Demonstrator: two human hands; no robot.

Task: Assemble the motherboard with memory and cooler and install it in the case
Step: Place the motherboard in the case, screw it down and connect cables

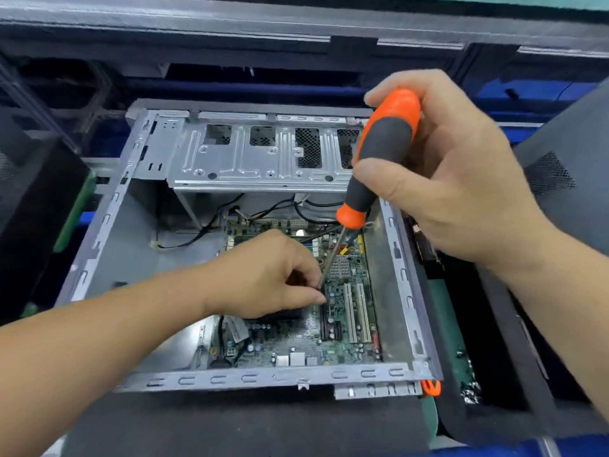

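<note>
- Motherboard (342, 328): green, crowded with small components, two long white slots and a dark slot beside them; lies flat on the floor of the open grey metal case (108, 206).
- Right hand (454, 179) wraps the orange-and-grey screwdriver (382, 153) handle, shaft slanting down to the board.
- Left hand (273, 272) rests over the board, thumb and forefinger pinched at the shaft tip, possibly on a screw; too small to tell.
- Black cables (283, 206) trail under the drive cage (250, 153).
</note>
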